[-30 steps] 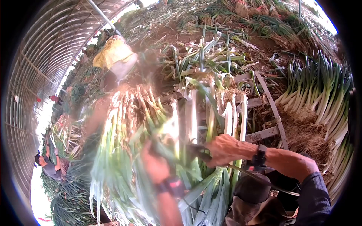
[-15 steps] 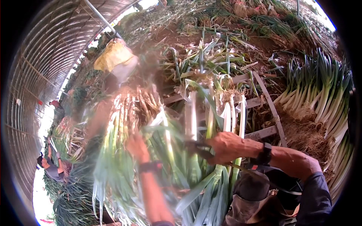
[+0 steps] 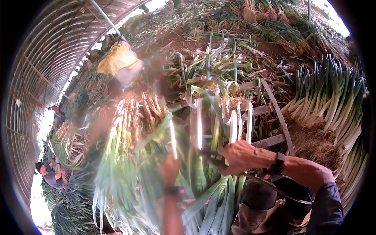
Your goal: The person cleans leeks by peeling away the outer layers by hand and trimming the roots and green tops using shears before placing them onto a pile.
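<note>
My right hand [image 3: 243, 156] is closed around a dark tool [image 3: 211, 156], and a thin hose trails from it over my lap. The tool's tip sits among upright green onions [image 3: 235, 129] with white stalks and rooty tops. My left hand [image 3: 171, 169], blurred by motion, is just left of the tool. It grips a single green onion [image 3: 172, 137] that rises from its fingers. A dark watch is on each wrist. A large bundle of green onions [image 3: 129, 129] lies to the left of both hands, roots pointing away from me.
A wooden slat frame [image 3: 279, 113] stands behind the stalks. To the right lies a stacked row of green onions [image 3: 333, 102] with matted roots. A yellow sack [image 3: 119, 58] sits at the back left. Another person [image 3: 49, 174] crouches far left under the greenhouse roof [image 3: 47, 58].
My left hand swung left and up, then came back right beside the tool with one stalk. My right hand and the tool stayed almost in place.
</note>
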Demonstrator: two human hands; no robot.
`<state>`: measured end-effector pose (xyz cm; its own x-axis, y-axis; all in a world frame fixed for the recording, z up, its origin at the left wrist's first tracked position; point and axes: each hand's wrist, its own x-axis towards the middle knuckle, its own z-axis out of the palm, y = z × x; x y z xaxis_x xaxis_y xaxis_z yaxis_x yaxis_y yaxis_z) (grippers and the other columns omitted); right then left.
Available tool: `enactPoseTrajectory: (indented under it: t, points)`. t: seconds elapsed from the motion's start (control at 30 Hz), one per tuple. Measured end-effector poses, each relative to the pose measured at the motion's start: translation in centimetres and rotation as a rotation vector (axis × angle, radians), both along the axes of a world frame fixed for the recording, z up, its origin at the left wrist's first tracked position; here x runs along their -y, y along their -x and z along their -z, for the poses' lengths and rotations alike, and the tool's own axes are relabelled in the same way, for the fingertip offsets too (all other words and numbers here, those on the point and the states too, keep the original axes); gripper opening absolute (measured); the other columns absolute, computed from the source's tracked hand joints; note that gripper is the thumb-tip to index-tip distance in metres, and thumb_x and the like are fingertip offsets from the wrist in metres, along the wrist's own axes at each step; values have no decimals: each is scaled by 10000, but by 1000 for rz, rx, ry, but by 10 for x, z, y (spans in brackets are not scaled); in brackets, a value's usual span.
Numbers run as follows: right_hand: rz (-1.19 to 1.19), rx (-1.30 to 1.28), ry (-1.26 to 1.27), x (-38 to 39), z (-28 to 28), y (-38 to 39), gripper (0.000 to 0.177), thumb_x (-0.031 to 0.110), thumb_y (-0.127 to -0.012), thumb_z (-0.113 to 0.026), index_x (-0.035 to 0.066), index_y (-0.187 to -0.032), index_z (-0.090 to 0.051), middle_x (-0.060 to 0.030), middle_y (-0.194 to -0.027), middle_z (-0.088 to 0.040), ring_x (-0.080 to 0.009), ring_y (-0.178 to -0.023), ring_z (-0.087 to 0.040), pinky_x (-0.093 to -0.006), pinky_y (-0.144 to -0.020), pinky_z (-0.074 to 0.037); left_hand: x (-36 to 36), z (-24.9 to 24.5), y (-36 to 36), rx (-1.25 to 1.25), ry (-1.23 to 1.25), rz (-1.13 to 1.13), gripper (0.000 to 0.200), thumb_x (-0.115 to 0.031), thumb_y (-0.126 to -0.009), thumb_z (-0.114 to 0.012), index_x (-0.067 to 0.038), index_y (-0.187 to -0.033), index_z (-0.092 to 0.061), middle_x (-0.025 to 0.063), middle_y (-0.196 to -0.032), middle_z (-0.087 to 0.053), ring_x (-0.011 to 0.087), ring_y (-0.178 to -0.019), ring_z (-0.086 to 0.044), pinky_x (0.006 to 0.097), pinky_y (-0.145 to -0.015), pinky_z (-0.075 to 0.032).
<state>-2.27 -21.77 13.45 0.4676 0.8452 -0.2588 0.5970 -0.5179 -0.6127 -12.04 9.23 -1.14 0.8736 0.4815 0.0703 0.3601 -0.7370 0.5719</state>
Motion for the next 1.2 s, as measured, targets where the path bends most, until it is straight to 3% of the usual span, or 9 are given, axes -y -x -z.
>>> enactPoseTrajectory:
  t: [0.07, 0.3, 0.4, 0.53, 0.67, 0.9, 1.0, 1.13, 1.2]
  points:
    - [-61, -49, -53, 5, -4, 7, 479, 391, -785, -673, 3, -1050, -583, -98, -685, -646, -214, -499, -584, -384, -462, -497, -6, 1, 1, 144, -12, 156, 247, -199, -822, -660, 10, -942, -604, 166, -759, -651, 268, -711, -672, 371, -654, -524]
    - [45, 165, 67, 29, 20, 4, 487, 375, -750, -702, -56, -953, -600, -127, -629, -621, -240, -455, -552, -390, -423, -465, 42, -1, -12, -91, 540, 44, 192, -146, -890, -554, 17, -992, -546, 116, -756, -656, 183, -505, -609, 326, -423, -467]
    - [141, 246, 23, 45, 21, 1, 497, 383, -727, -704, -51, -948, -600, -99, -597, -586, -235, -440, -527, -401, -397, -424, 31, 84, -30, -62, 133, 141, 234, -159, -872, -549, 35, -1003, -561, 191, -807, -675, 279, -545, -639, 400, -463, -507]
    - [241, 398, -13, 69, 28, -4, 478, 387, -730, -673, -46, -913, -584, -79, -571, -541, -226, -426, -493, -405, -389, -391, 84, 11, -45, -137, -18, 18, 309, -212, -813, -614, 36, -995, -601, 302, -959, -668, 483, -945, -635, 515, -872, -491]
    - [293, 435, 84, 89, 39, -15, 481, 426, -763, -666, -32, -862, -560, -91, -576, -519, -238, -447, -485, -414, -407, -387, 88, 17, -52, -206, -60, 24, 416, -195, -717, -765, 39, -1009, -581, 274, -994, -684, 447, -961, -658, 493, -848, -523]
    - [214, 193, 86, 108, 15, 2, 533, 460, -776, -707, -47, -879, -581, -182, -633, -603, -316, -557, -613, -445, -537, -488, 96, 23, -55, -242, -99, -19, 555, -178, -743, -768, 21, -1198, -521, 267, -1142, -636, 438, -1062, -623, 500, -907, -502]
    - [147, 247, -29, 117, 13, 11, 521, 430, -773, -729, -52, -902, -578, -191, -675, -621, -345, -588, -626, -447, -563, -503, 108, 30, -55, 19, -415, 60, 590, -159, -755, -752, -14, -1271, -508, 227, -1241, -573, 416, -1155, -548, 513, -997, -429]
    - [362, 340, 182, 124, 34, 1, 550, 429, -759, -718, -58, -952, -551, -174, -740, -609, -364, -640, -608, -455, -563, -486, 142, 10, -55, -4, -306, 312, 483, -157, -827, -681, -60, -1279, -541, 172, -1271, -561, 392, -1197, -516, 545, -1047, -356]
    - [393, 400, 176, 133, 41, -6, 552, 428, -745, -708, -61, -947, -548, -179, -736, -611, -369, -655, -618, -466, -577, -490, 164, 18, -51, 40, -277, 419, 331, -117, -827, -628, -47, -1142, -555, 177, -1105, -571, 376, -1059, -556, 507, -917, -442]
